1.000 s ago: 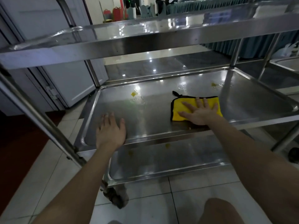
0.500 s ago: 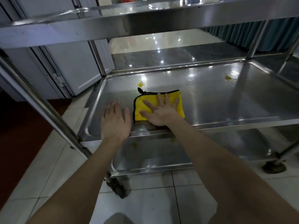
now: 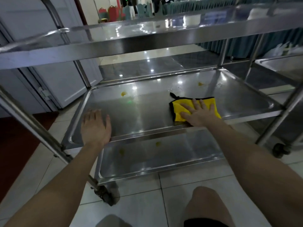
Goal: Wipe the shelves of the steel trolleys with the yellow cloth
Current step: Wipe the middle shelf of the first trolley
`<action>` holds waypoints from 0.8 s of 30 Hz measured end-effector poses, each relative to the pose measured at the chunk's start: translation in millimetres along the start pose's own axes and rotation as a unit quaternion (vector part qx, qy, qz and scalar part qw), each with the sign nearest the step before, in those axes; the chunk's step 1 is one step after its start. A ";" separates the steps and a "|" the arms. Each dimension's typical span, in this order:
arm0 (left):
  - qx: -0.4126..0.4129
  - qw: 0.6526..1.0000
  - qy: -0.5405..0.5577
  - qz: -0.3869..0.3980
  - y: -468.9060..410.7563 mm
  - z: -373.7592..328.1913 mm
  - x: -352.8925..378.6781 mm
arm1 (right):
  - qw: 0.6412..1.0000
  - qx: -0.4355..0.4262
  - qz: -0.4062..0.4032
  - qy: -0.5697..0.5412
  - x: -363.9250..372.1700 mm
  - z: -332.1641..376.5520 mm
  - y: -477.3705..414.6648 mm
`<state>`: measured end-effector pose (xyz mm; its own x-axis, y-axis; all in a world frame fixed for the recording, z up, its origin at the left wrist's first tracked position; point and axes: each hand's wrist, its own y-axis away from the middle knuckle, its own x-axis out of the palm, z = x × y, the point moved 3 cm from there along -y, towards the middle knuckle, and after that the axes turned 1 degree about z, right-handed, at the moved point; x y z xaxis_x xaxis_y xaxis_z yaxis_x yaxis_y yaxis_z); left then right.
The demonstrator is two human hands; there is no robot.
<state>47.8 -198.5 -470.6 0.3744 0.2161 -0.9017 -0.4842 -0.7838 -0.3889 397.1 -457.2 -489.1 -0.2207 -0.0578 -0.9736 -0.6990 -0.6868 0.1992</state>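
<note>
1. Pale floor tiles (image 3: pixel 139 210) spread from 5 to 8 o'clock.
2. A dark red carpet (image 3: pixel 16 145) borders them at 9 o'clock.
3. A white panelled door (image 3: pixel 68 86) stands at 10 o'clock, with a hinge (image 3: pixel 43 93) beside its lower left.
4. Red chairs (image 3: pixel 113 13) sit far off at 12 o'clock.
5. Teal table skirting (image 3: pixel 241 46) runs at 2 o'clock, with white bags (image 3: pixel 282 49) near it.

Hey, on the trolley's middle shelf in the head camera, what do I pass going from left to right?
In order: left hand → yellow spot → yellow cloth under the right hand → right front post.
</note>
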 end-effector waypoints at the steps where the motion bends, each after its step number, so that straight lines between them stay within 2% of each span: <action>1: 0.008 1.000 -0.004 -0.003 2.5 -9.0 -3.3 | 1.000 -0.004 -0.006 0.002 1.0 3.7 1.6; 8: 0.061 0.990 0.119 0.047 11.2 -172.5 11.0 | 1.000 -0.020 -0.017 -0.007 2.9 15.0 4.5; 11: 0.061 0.987 0.130 0.075 5.2 -214.1 27.6 | 1.000 -0.025 -0.008 -0.006 3.3 14.8 1.4; 14: 0.064 0.990 0.085 0.094 6.1 -222.5 43.7 | 0.999 -0.034 -0.003 -0.011 4.9 14.5 -2.6; 19: 0.081 0.993 0.051 0.066 7.1 -217.0 57.5 | 0.997 -0.069 -0.002 -0.020 3.2 5.5 -4.0; 24: 0.077 0.992 0.048 0.084 5.7 -217.6 59.3 | 0.998 -0.063 0.004 -0.028 -13.2 -55.0 -10.4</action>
<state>239.3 -316.8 -485.2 0.3474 0.0276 -0.9373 -0.6581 -0.7049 -0.2646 444.7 -489.2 -484.4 -0.2667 -0.0251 -0.9634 -0.6067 -0.7724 0.1881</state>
